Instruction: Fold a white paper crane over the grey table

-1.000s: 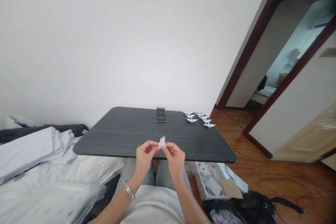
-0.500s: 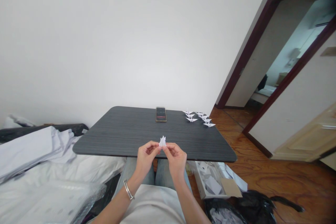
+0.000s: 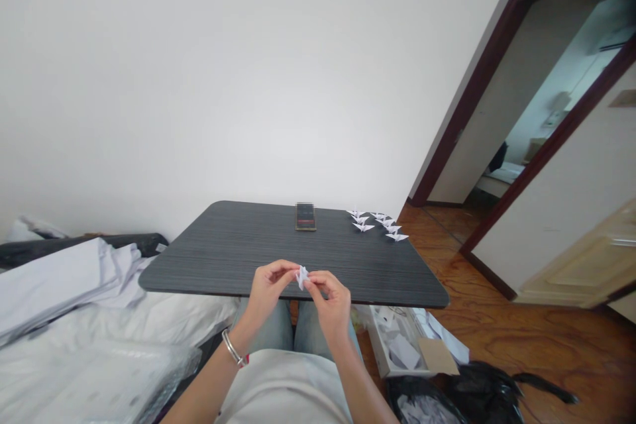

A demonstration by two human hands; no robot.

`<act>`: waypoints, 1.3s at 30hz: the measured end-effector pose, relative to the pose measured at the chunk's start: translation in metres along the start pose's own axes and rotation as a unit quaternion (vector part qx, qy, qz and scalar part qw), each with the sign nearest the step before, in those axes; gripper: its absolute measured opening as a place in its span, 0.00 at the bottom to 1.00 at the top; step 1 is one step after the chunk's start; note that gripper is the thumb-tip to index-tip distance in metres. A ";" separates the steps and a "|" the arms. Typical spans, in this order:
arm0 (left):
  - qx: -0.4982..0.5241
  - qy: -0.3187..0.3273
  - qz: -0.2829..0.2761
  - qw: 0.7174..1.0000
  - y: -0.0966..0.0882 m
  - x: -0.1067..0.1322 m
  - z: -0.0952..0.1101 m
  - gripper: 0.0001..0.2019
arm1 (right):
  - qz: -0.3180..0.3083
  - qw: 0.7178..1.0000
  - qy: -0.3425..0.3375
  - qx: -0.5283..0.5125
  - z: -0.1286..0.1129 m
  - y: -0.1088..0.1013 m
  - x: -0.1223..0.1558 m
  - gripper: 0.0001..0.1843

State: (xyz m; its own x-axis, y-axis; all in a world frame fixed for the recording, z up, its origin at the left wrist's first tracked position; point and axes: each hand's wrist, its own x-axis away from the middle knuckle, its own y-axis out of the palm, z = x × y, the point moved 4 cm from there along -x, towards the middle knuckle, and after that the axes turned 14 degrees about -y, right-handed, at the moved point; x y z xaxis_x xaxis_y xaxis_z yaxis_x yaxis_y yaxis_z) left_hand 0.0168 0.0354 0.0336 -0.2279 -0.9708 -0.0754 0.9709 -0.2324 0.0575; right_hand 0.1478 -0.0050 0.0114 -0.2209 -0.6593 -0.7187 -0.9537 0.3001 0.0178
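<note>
Between my two hands is a small white folded paper piece (image 3: 302, 277), held over the near edge of the dark table (image 3: 238, 245). My left hand (image 3: 268, 285) pinches its left side between thumb and fingers. On the other side, my right hand (image 3: 328, 293) grips it with thumb and forefinger. The finer folds are too small to make out. Several white paper cranes (image 3: 364, 228) stand in two rows at the table's far right. A phone (image 3: 305, 216) lies near the back edge, beyond my hands.
White paper sheets (image 3: 54, 285) are piled on the left, above bubble wrap (image 3: 114, 377). Below the table's right side stands an open white box (image 3: 392, 344) of paper scraps, beside a black bag (image 3: 481, 391). A white wall (image 3: 278, 79) rises behind the table.
The folded paper has turned and tilted between my fingers, shifting slightly left and down. My left hand has moved a little left and up, and its wrist has rotated.
</note>
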 end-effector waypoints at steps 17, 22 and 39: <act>-0.003 -0.002 0.009 1.000 0.003 -0.003 0.004 0.05 | -0.021 1.000 -0.007 0.017 -0.003 0.001 -0.003 0.04; -0.020 0.002 0.008 1.000 0.004 -0.004 0.007 0.06 | -0.021 1.000 -0.002 0.007 0.000 0.002 -0.002 0.05; 0.031 -0.011 -0.010 0.999 0.012 0.002 -0.015 0.16 | 0.023 0.998 0.062 -0.011 0.013 0.000 0.001 0.05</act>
State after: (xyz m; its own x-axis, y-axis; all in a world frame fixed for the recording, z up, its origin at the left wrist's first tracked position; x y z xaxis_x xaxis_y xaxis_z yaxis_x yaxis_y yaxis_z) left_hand 0.0294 0.0313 0.0192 -0.2495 -0.9668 -0.0554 0.9598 -0.2545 0.1181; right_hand 0.1505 0.0029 0.0015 -0.2867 -0.7257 -0.6254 -0.9459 0.3179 0.0647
